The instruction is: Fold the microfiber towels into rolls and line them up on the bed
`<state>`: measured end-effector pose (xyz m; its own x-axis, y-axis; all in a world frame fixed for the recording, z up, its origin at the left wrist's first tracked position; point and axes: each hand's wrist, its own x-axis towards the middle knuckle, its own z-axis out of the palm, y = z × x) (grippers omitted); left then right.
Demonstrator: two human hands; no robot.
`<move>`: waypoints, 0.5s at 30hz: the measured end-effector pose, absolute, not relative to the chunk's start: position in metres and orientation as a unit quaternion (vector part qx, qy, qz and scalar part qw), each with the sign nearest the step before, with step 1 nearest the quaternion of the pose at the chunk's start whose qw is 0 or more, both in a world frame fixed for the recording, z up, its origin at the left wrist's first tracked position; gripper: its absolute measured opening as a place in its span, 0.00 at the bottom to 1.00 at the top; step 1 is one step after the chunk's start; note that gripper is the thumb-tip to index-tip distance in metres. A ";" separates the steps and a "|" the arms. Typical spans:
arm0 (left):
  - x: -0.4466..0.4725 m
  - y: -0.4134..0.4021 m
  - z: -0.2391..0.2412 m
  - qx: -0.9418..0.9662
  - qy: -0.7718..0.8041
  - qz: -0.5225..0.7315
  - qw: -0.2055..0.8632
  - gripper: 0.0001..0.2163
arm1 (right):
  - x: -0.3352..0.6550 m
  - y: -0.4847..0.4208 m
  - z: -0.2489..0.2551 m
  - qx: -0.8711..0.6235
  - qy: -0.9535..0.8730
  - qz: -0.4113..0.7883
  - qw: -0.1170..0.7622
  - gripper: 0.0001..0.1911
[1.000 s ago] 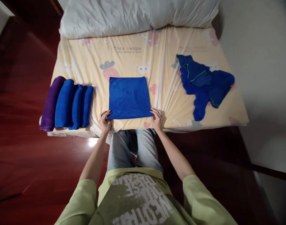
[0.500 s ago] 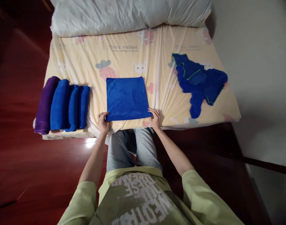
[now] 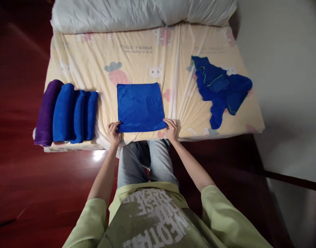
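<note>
A blue towel (image 3: 140, 105) lies flat in a neat rectangle at the near side of the bed. My left hand (image 3: 114, 133) pinches its near left corner, and my right hand (image 3: 170, 129) grips the near right corner. Along the near edge a narrow strip of the cloth looks turned up. To the left, a purple rolled towel (image 3: 48, 113) and several blue rolled towels (image 3: 63, 113) rest side by side. A crumpled heap of blue towels (image 3: 222, 88), some edged in green, is at the right.
The bed has a yellow printed sheet (image 3: 139, 69), wrinkled in places. A thick grey-white quilt (image 3: 142, 15) runs across its far side. Dark red floor (image 3: 18, 179) shows at the left, and a pale wall (image 3: 289, 86) stands at the right.
The towel's near edge appears slightly turned up compared with before, with both hands still at its corners. My view has shifted a little.
</note>
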<state>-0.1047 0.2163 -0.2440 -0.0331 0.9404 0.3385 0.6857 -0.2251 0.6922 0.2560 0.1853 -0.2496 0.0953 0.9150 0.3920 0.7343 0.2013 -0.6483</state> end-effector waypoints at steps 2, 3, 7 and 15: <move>-0.105 0.216 -0.245 0.674 0.607 0.389 0.159 0.24 | 0.255 0.184 -0.250 -0.624 -0.656 0.111 0.409 0.28; -0.104 0.215 -0.245 0.672 0.611 0.389 0.156 0.24 | 0.255 0.184 -0.250 -0.628 -0.650 0.108 0.414 0.27; -0.103 0.214 -0.248 0.658 0.623 0.402 0.132 0.20 | 0.254 0.183 -0.251 -0.643 -0.627 0.099 0.428 0.22; -0.106 0.212 -0.255 0.646 0.646 0.381 0.140 0.18 | 0.257 0.185 -0.260 -0.648 -0.629 0.093 0.419 0.17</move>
<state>-0.1063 0.2119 -0.2553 -0.1261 0.9418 0.3115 0.7285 -0.1252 0.6735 0.2566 0.1852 -0.2598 0.1923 0.8928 0.4074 0.7375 0.1424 -0.6601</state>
